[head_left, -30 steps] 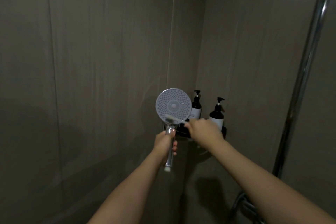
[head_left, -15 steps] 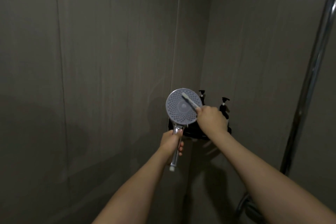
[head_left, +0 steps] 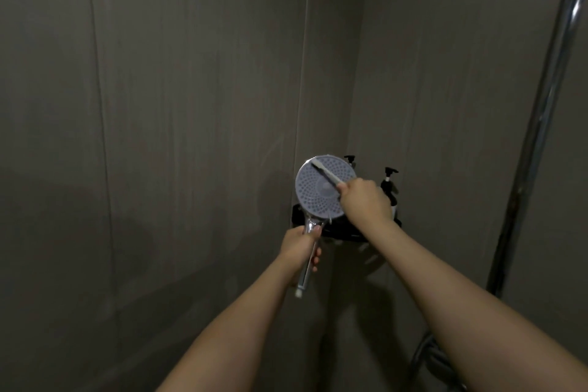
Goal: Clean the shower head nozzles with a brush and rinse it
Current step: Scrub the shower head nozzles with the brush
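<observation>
A round shower head (head_left: 313, 194) with a pale, dotted nozzle face points toward me, held upright by its chrome handle. My left hand (head_left: 300, 245) is wrapped around that handle just below the head. My right hand (head_left: 366, 200) grips a thin white brush (head_left: 326, 173) by its handle. The brush lies slanted across the upper part of the nozzle face, its bristle end near the top left rim.
Two dark pump bottles (head_left: 389, 183) stand on a black corner shelf (head_left: 337, 231) behind the shower head, partly hidden. A chrome riser pipe (head_left: 541, 124) runs up the right wall, and a hose (head_left: 426, 356) coils at the lower right. Grey tiled walls meet in a corner.
The brush has gone from the lower edge of the nozzle face up to its top. My right hand rose with it, and the shower head shifted slightly right.
</observation>
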`<state>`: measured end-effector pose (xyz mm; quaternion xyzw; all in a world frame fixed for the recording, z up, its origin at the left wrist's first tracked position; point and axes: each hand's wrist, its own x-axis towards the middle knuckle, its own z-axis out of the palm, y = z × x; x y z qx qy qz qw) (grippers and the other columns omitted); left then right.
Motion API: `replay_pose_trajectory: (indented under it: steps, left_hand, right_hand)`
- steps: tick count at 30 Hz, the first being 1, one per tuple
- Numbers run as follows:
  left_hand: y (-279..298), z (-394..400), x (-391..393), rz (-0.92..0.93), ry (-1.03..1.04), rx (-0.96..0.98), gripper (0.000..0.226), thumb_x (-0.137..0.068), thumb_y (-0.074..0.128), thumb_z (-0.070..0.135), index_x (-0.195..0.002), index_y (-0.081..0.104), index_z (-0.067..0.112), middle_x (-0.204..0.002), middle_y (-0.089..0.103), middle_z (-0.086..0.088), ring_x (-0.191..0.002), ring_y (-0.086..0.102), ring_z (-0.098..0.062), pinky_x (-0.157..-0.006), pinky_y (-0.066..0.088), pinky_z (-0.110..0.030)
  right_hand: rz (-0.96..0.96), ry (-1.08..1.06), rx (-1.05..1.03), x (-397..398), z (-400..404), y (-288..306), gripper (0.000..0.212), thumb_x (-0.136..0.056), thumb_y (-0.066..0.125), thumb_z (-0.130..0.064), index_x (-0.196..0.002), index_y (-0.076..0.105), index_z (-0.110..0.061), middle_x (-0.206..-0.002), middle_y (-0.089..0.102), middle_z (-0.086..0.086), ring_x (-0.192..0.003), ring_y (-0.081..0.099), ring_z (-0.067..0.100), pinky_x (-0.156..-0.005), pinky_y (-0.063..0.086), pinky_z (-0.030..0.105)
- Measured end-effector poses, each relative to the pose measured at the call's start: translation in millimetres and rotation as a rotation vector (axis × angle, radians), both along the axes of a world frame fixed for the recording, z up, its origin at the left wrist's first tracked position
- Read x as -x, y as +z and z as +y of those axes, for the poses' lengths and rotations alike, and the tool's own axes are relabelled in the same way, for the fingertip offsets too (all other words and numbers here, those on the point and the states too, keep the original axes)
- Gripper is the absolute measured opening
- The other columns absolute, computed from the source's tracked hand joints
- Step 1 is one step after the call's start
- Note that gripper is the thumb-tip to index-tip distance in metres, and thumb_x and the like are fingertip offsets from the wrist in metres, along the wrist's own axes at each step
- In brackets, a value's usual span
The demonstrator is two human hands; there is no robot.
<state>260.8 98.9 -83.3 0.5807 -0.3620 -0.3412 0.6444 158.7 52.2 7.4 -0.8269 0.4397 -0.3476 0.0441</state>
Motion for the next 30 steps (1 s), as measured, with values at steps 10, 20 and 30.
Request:
replay_pose_trajectory:
  steps: [10,20,30]
  left_hand:
    - [2.4,4.8,-1.8,0.011,-0.011,0.062,0.028,-0.094,0.048,0.026,-0.068,0.044,0.015,-0.053,0.046,-0.006,-0.036,0.04,-0.012,-0.037,0.034,-0.017]
    - [5.7,3.5,3.0,0.08,-0.006,0.073,0.028,-0.094,0.047,0.024,-0.068,0.045,0.014,-0.054,0.045,-0.007,-0.032,0.038,-0.01,-0.036,0.033,-0.016]
    - [5.8,5.4,3.0,0.1,-0.01,0.043,0.025,-0.094,0.046,0.023,-0.071,0.046,0.013,-0.054,0.044,-0.007,-0.034,0.038,-0.012,-0.037,0.033,-0.016]
  right_hand:
    - [0.025,0.088,-0.004,11.7,5.8,-3.7,0.038,-0.098,0.037,-0.034,-0.083,0.061,-0.009,-0.072,0.056,0.007,-0.054,0.047,0.017,-0.043,0.028,0.024]
    - [0.02,0.02,-0.03,14.7,5.3,-3.8,0.035,-0.099,0.035,-0.031,-0.097,0.062,-0.007,-0.085,0.06,0.011,-0.065,0.05,0.023,-0.053,0.038,0.027]
    - [0.076,0.061,-0.01,15.7,1.8,-21.7,0.033,-0.098,0.037,-0.03,-0.088,0.06,-0.009,-0.075,0.057,0.007,-0.065,0.054,0.024,-0.05,0.038,0.029]
